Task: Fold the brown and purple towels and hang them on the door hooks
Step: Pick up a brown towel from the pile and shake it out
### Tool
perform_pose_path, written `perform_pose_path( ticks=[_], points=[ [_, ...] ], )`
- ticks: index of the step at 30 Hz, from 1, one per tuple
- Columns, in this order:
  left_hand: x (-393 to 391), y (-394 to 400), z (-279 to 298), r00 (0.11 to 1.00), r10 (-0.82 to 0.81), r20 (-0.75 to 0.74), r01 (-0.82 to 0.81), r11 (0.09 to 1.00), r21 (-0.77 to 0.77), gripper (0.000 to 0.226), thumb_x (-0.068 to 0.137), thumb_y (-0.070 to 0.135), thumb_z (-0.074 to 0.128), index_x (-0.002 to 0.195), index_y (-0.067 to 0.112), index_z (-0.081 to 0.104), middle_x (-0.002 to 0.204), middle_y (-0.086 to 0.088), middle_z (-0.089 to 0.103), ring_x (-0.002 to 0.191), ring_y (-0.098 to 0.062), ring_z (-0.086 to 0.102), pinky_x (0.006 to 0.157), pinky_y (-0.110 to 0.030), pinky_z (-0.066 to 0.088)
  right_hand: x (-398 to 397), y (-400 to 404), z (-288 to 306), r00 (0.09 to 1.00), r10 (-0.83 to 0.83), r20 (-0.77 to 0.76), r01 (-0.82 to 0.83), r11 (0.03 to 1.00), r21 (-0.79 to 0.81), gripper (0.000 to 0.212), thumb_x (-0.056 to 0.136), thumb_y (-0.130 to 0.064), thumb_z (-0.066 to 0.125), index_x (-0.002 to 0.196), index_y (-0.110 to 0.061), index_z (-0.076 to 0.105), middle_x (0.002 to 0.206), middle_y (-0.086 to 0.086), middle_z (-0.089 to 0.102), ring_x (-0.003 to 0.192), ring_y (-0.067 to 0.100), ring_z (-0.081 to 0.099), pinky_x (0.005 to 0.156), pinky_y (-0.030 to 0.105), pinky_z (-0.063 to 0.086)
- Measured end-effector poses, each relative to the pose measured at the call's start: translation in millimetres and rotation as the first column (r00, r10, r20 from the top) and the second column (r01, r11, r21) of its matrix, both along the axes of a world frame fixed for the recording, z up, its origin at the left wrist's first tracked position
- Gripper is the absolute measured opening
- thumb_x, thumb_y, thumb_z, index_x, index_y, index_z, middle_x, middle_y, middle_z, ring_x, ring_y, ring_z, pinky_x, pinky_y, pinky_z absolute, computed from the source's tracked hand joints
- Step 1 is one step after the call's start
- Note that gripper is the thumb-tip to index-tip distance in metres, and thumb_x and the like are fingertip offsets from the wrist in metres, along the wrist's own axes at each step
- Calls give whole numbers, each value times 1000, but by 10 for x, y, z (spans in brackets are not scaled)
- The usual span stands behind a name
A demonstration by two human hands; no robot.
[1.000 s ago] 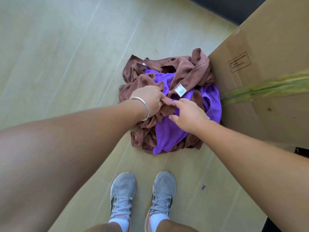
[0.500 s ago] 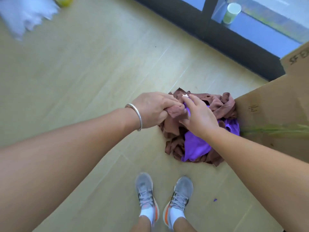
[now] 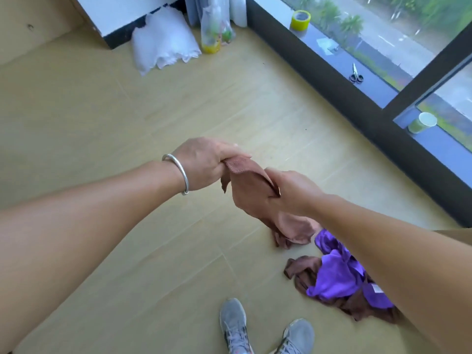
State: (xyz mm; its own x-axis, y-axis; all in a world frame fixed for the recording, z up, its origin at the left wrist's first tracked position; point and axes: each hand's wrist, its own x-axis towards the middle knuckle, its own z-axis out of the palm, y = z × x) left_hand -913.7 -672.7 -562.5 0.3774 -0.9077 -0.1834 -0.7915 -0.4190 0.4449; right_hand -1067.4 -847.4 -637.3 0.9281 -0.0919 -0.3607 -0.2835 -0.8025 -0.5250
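Head view: your left hand point(image 3: 204, 163) grips one corner of a brown towel point(image 3: 258, 198), fingers curled round the hem; your right hand point(image 3: 291, 190) clasps the same towel lower along its edge; the towel hangs between both hands, its tail reaching down near the floor point(image 3: 127, 111); the purple towel point(image 3: 337, 277) lies crumpled on the floor among more brown cloth point(image 3: 304, 272), beneath your right forearm, just beside your shoes point(image 3: 233, 325).

Both forearms are bare, with no sleeves in view. A plain, smooth silver bangle point(image 3: 178, 172) circles the wrist just behind the left hand point(image 3: 204, 162); the right hand point(image 3: 293, 190) carries no jewellery. Grey lace-up trainers point(image 3: 233, 325) with grey laces cover both feet.
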Motion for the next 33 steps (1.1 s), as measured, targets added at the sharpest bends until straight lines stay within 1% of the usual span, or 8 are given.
perform_pose_path(
  ticks=[3,7,12,16,21,27,30,33],
  points=[
    [248,389,50,995,100,-7,-99,995,21,47,86,34,37,125,34,63,127,5,64,123,-17,56,96,-38,45,339,255,91,997,68,-45,-70,996,-47,11,78,-30,60,74,-26,51,72,-8,52,71,22,53,58,31,38],
    [453,811,117,980,200,-2,-200,979,36,48,85,35,36,124,33,64,125,4,65,119,-20,57,93,-32,44,727,561,178,994,104,-25,-105,992,-75,27,80,-42,59,62,-27,46,81,-6,51,76,19,53,60,30,38],
    [681,1220,169,963,267,38,-270,958,100,39,89,27,39,115,31,68,116,3,68,112,-24,59,86,-39,48,1197,968,420,1000,21,19,-21,999,41,29,76,-35,61,61,-17,44,59,-4,47,61,19,44,55,33,38],
    [848,1426,307,947,309,86,-320,934,159,23,92,18,47,96,29,67,99,2,69,95,-27,58,71,-33,43,1572,1335,693,993,84,81,-89,994,60,11,76,-29,61,86,-28,57,76,-6,64,73,20,58,61,30,48],
    [1026,1740,515,915,381,134,-401,896,192,32,99,32,42,69,24,49,80,0,62,78,-27,54,63,-33,40,1970,1749,1038,970,206,132,-184,970,-159,21,88,-44,54,102,-30,62,81,-3,60,79,23,54,62,30,40],
    [1141,2128,533,841,541,21,-538,832,135,39,98,38,41,61,23,46,72,3,56,74,-25,55,58,-32,36,2314,2084,1529,870,476,129,-402,837,-372,33,97,-49,40,93,-29,66,80,-1,62,80,27,58,62,30,36],
    [1134,2217,411,779,626,6,-626,779,34,32,94,36,45,63,30,50,80,8,57,82,-22,54,61,-30,36,2371,2125,1756,820,562,112,-473,774,-422,14,89,-28,45,81,-29,57,77,-4,58,82,27,57,62,30,34],
    [1090,2228,285,734,679,-4,-678,732,-66,20,96,38,46,91,39,65,98,13,60,94,-15,54,72,-30,42,2297,2072,1917,766,617,183,-492,745,-451,11,82,-22,48,82,-23,59,84,-7,64,84,25,56,62,30,35]
  ],
)
